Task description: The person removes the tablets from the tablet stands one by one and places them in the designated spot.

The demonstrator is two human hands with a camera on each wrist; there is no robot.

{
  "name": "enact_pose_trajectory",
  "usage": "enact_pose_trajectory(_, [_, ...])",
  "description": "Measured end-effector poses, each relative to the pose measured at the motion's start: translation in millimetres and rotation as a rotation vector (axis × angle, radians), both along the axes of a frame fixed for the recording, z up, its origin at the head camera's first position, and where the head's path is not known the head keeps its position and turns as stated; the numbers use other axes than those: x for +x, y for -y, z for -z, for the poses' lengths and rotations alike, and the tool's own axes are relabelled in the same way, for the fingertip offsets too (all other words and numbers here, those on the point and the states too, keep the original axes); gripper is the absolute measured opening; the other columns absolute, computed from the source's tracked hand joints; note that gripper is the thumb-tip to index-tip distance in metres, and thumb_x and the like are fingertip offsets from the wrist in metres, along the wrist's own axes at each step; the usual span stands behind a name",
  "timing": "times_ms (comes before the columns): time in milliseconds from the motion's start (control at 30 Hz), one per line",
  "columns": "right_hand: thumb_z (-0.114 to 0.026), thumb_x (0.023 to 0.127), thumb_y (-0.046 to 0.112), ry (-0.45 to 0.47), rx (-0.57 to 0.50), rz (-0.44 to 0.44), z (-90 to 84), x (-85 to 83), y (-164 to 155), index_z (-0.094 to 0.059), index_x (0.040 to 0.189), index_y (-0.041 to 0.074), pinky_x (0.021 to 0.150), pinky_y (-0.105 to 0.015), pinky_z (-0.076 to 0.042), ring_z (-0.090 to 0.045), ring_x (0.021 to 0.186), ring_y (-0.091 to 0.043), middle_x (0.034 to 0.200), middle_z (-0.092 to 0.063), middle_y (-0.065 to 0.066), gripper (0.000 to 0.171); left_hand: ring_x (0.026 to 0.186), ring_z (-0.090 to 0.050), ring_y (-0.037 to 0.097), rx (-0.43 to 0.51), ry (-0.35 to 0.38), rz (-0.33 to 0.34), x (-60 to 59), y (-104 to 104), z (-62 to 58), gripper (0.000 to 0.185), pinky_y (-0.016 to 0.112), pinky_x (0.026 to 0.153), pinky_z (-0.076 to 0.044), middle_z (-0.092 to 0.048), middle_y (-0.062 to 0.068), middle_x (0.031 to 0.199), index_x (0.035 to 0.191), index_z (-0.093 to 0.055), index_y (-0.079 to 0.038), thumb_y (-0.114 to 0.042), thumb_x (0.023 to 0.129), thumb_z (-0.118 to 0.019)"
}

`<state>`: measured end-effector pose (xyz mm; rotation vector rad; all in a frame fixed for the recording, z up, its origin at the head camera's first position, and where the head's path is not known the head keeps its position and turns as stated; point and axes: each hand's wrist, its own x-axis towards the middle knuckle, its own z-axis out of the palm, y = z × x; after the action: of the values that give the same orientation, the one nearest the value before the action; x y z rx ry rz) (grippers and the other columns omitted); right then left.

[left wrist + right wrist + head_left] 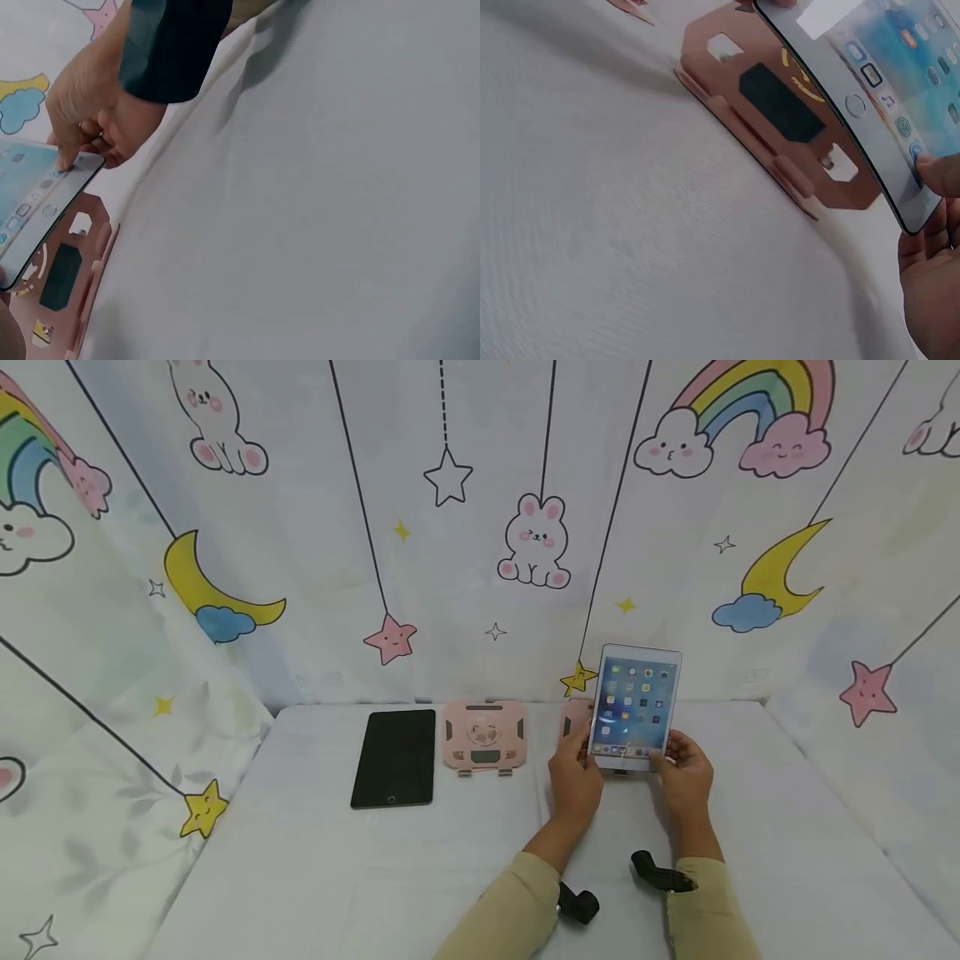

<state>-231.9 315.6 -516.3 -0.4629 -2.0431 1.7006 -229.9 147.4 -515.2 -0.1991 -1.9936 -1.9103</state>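
Note:
Both hands hold a white tablet (636,706) raised above the table, its screen lit with rows of app icons. The left hand (576,777) grips its lower left edge. On the lower right corner, the right hand (686,772) pinches it, thumb on the front glass and fingers behind, as the right wrist view shows. Under the tablet lies a pink tablet stand (780,112) with a dark pad and cut-outs, mostly hidden in the head view. Only a bit of the left hand (9,334) shows at the left wrist view's edge.
A black tablet (395,760) with a dark screen lies at the left. Beside it is a second pink stand (485,735) with two small front tabs. A white cloth covers the table (450,877), and a patterned curtain (465,585) hangs behind.

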Motion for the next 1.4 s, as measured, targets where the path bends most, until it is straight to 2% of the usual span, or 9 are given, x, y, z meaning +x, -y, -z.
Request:
enact_pose_trajectory(167, [-0.069,0.090,-0.009,-0.047,-0.159,0.039,-6.0,8.2,-20.5,-0.063,0.124,0.007,0.076,-0.005,-0.048,-0.055,0.096,-0.007,0.099,-0.063,0.010,0.039,0.105,-0.069,0.009,-0.082,-0.056,0.054,1.5,-9.6,-8.1,0.048,0.016,0.082,-0.058,-0.072,0.009,0.127,0.134,-0.065,0.000,0.017,0.090,-0.058])
enact_pose_trajectory(333, [-0.066,0.088,-0.016,-0.106,-0.278,0.061,-8.0,15.1,-41.1,-0.065,0.123,0.007,0.076,-0.006,-0.050,-0.056,0.096,-0.008,0.101,-0.063,0.006,0.041,0.114,-0.066,0.006,-0.170,-0.038,0.121,4.6,-24.3,-11.6,0.052,0.014,0.089,-0.055,-0.068,0.005,0.135,0.138,-0.062,-0.004,0.014,0.090,-0.060])
enact_pose_trajectory(500, [-0.065,0.089,-0.017,-0.114,-0.372,0.092,-9.8,25.3,-60.7,-0.067,0.129,0.005,0.075,-0.008,-0.053,-0.057,0.097,-0.008,0.103,-0.065,0.006,0.046,0.124,-0.060,0.004,-0.256,-0.003,0.211,10.3,-37.3,-14.8,0.061,0.018,0.097,-0.054,-0.062,0.000,0.144,0.145,-0.056,-0.009,0.012,0.089,-0.063])
enact_pose_trajectory(733, [-0.066,0.085,-0.020,-0.172,-0.560,0.125,-11.6,42.5,-81.1,-0.070,0.128,0.004,0.074,-0.013,-0.056,-0.056,0.098,-0.012,0.100,-0.066,0.001,0.049,0.132,-0.058,0.009,-0.342,0.021,0.321,25.7,-51.4,-10.6,0.062,0.024,0.107,-0.050,-0.056,-0.001,0.150,0.152,-0.048,-0.012,0.000,0.094,-0.066])
enact_pose_trajectory(800, [-0.068,0.085,-0.019,-0.156,-0.588,0.127,-12.1,46.0,-84.6,-0.070,0.129,0.004,0.075,-0.013,-0.056,-0.055,0.100,-0.012,0.103,-0.066,0.001,0.049,0.133,-0.058,0.010,-0.349,0.022,0.348,28.1,-53.7,-10.0,0.062,0.024,0.109,-0.049,-0.053,-0.001,0.154,0.154,-0.046,-0.013,-0.002,0.096,-0.064])
enact_pose_trajectory(900, [-0.070,0.086,-0.015,-0.089,-0.582,0.135,-12.7,51.2,-90.9,-0.069,0.131,0.007,0.077,-0.012,-0.055,-0.054,0.104,-0.010,0.107,-0.063,0.003,0.050,0.127,-0.062,0.009,-0.343,0.050,0.388,30.1,-57.0,-9.1,0.061,0.023,0.105,-0.051,-0.053,-0.001,0.154,0.155,-0.044,-0.014,-0.007,0.098,-0.064])
enact_pose_trajectory(1100, [-0.072,0.087,-0.009,0.066,-0.533,0.135,-11.3,59.4,-105.5,-0.066,0.136,0.010,0.076,-0.008,-0.054,-0.054,0.106,-0.005,0.109,-0.062,0.009,0.052,0.126,-0.062,0.007,-0.372,0.125,0.406,34.9,-65.7,2.0,0.061,0.020,0.103,-0.051,-0.057,-0.002,0.150,0.155,-0.044,-0.015,-0.017,0.098,-0.067])
enact_pose_trajectory(1233, [-0.074,0.089,-0.003,0.168,-0.440,0.136,-9.1,60.9,-111.0,-0.065,0.137,0.012,0.073,-0.006,-0.052,-0.057,0.100,0.001,0.100,-0.065,0.018,0.051,0.132,-0.058,0.007,-0.301,0.156,0.439,36.0,-69.4,10.1,0.062,0.018,0.105,-0.049,-0.054,0.000,0.153,0.155,-0.043,-0.015,-0.014,0.098,-0.067])
enact_pose_trajectory(1400, [-0.071,0.094,0.008,0.316,-0.225,0.135,-6.5,61.4,-112.9,-0.059,0.143,0.011,0.070,-0.005,-0.048,-0.055,0.102,0.003,0.089,-0.062,0.029,0.051,0.136,-0.055,0.007,-0.274,0.174,0.464,36.1,-71.4,14.9,0.062,0.016,0.106,-0.047,-0.051,0.001,0.156,0.155,-0.041,-0.016,-0.012,0.098,-0.066])
